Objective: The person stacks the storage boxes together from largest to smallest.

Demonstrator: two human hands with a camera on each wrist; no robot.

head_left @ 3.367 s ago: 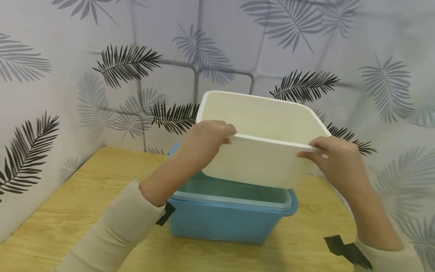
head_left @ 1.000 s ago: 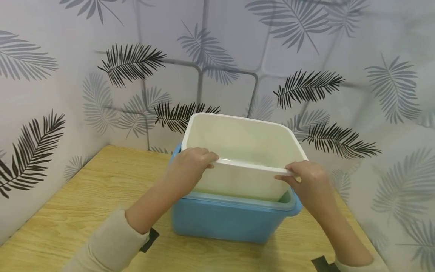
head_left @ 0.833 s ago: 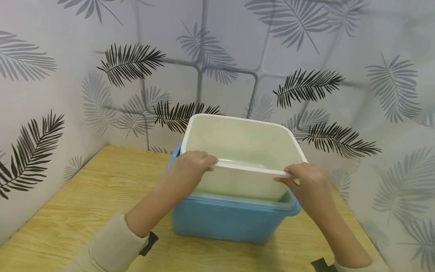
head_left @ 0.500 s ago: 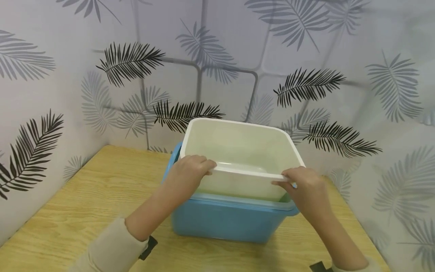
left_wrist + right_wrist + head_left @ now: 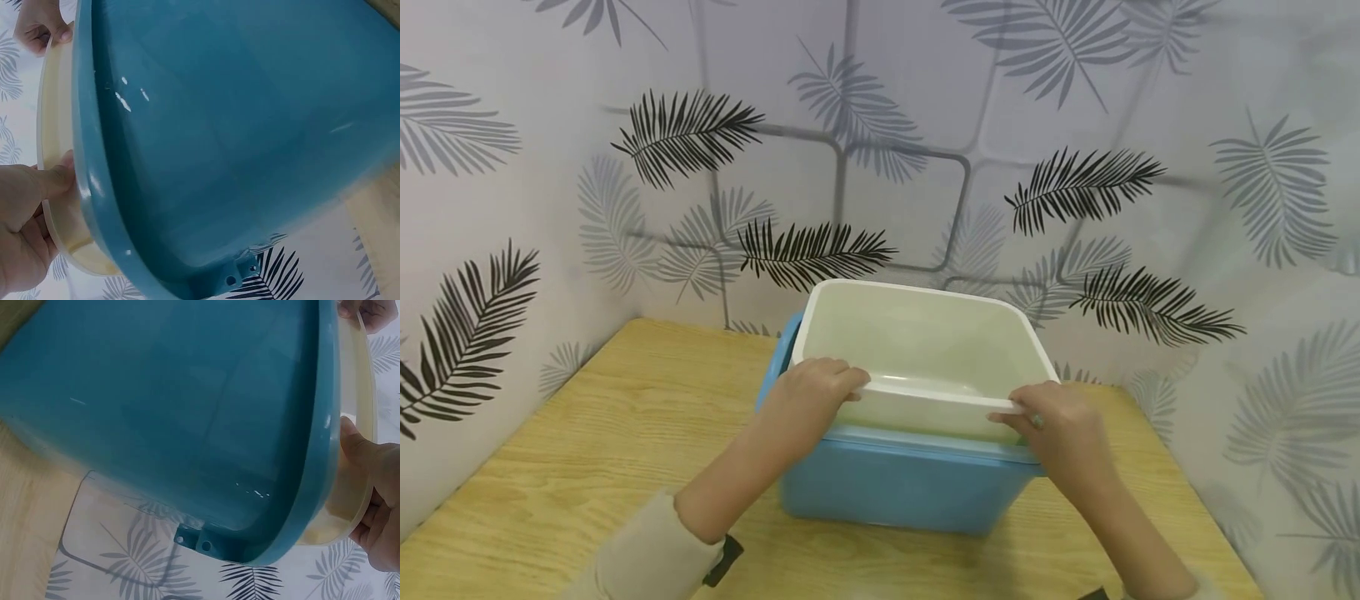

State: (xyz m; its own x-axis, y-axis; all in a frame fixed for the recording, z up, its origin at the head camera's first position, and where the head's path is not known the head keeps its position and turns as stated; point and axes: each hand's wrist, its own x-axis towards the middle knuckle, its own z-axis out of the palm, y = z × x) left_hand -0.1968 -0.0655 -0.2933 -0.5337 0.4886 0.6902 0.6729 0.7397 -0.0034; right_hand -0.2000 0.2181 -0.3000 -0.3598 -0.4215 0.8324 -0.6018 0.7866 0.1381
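A cream-white plastic bin (image 5: 925, 333) sits partly sunk inside a larger blue plastic bin (image 5: 910, 487), its white rim standing above the blue one. My left hand (image 5: 812, 404) pinches the white bin's near rim toward the left, thumb on the outer wall in the left wrist view. Toward the right end of that same rim, my right hand (image 5: 1063, 425) pinches it too; the right wrist view shows its thumb (image 5: 355, 442) against the outer wall. The lower part of the white bin is hidden inside the blue one.
The blue bin stands on a wood-grain table (image 5: 625, 433). Behind and beside the table rise walls (image 5: 895, 100) covered with a feather-leaf pattern. A small lug with holes (image 5: 206, 544) juts from under the blue rim.
The white bin was held tilted above the blue bin earlier. Both hands have lowered it, and it now sits deeper inside, the hands keeping their hold on the near rim.
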